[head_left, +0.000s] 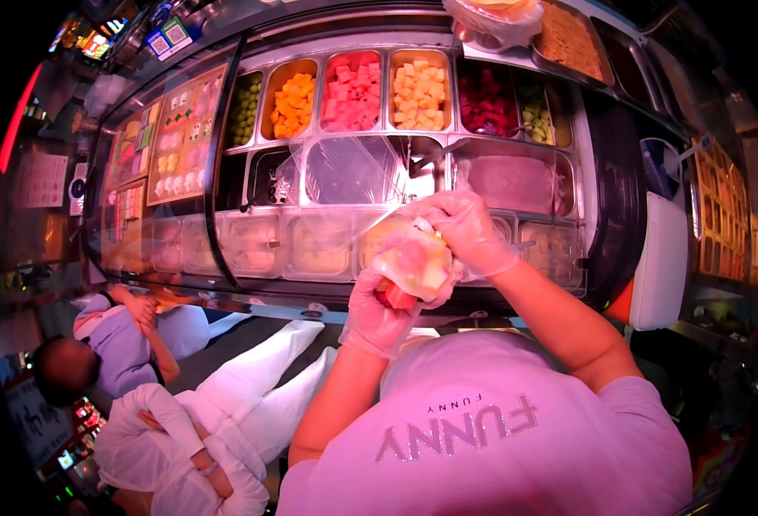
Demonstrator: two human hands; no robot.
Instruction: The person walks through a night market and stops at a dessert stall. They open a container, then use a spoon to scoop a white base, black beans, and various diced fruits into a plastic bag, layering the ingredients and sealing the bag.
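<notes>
In front of my chest, above the near edge of the counter, I hold a soft, pale fruit wrap point(418, 262) with pink and yellowish pieces showing through. My left hand point(377, 316), in a clear plastic glove, is closed around its lower left side, where a red chunk shows by the fingers. My right hand point(469, 228), gloved too, has its fingers bent against the wrap's upper right edge; the fingertips are partly hidden. Beyond my hands, a clear plastic sheet point(353, 176) lies over the middle bins.
Metal bins hold green balls point(244, 107), orange pieces point(293, 101), pink cubes point(351, 93), pale yellow cubes point(419, 93) and dark red cubes point(485, 99). A mauve tub point(512, 182) is at right, a brown crumb tray point(568, 43) behind. Two people point(198, 439) stand at left.
</notes>
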